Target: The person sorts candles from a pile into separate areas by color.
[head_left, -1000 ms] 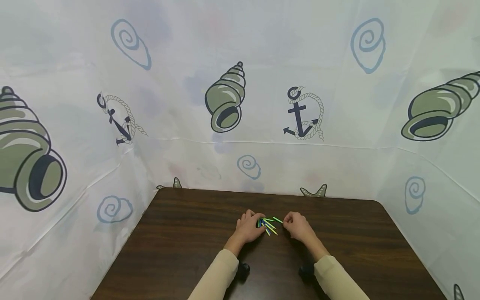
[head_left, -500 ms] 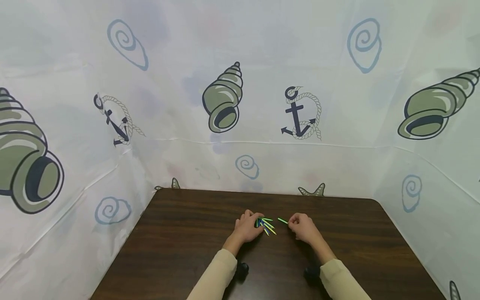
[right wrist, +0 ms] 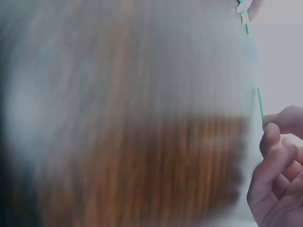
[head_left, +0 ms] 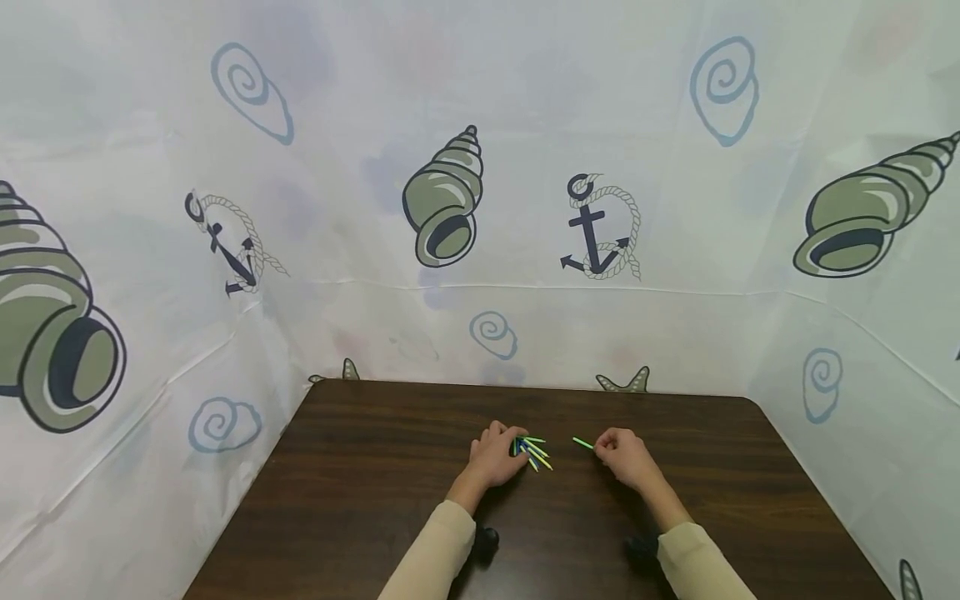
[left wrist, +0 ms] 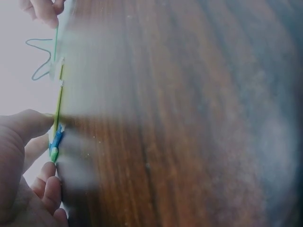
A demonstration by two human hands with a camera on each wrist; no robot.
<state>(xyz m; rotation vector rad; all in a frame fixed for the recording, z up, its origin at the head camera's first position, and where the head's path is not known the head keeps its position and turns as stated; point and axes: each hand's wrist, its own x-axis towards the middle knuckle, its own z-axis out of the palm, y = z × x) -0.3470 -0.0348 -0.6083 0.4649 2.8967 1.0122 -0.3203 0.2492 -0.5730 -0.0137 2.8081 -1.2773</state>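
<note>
A small fan of thin yellow, blue and green sticks lies on the table under my left hand. Its thumb and fingers hold the bunch at the left end, and the other ends spread to the right. In the left wrist view, a yellow stick passes by the thumb, with blue and green ends near the fingers. To the right, my right hand pinches one green stick between thumb and forefinger. In the right wrist view, that green stick points away from the fingertips, apart from the bunch.
The dark wood-grain table has rounded far corners. White cloth walls printed with shells and anchors enclose it behind and at both sides. A dark rounded piece sits at the left wrist, another at the right.
My right hand has moved to the right with the green stick, widening the distance from the bunch. The left hand stays in place on the other sticks.
</note>
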